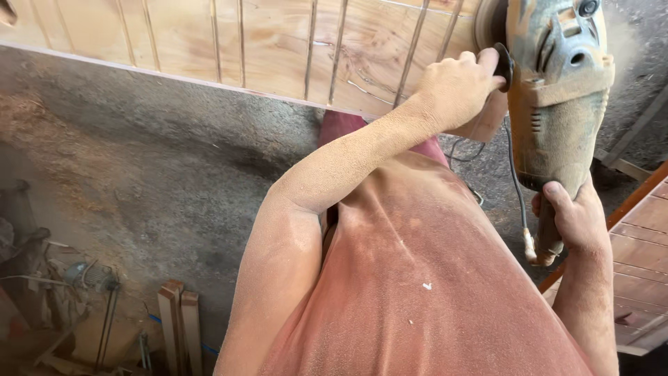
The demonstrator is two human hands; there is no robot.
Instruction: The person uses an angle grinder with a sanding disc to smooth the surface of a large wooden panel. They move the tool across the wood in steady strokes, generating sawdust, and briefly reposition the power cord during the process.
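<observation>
A dust-coated angle grinder was held in both hands at the upper right, its disc end laid against the grooved wooden panel. The side handle was gripped by the left hand, fingers wrapped tight round it, just left of the tool body; the rear grip was clasped from below by the right hand, thumb on top, cable hanging beside it. Sawdust was seen on both arms, the reddish shirt and the floor; wood offcuts were seen lower left.
</observation>
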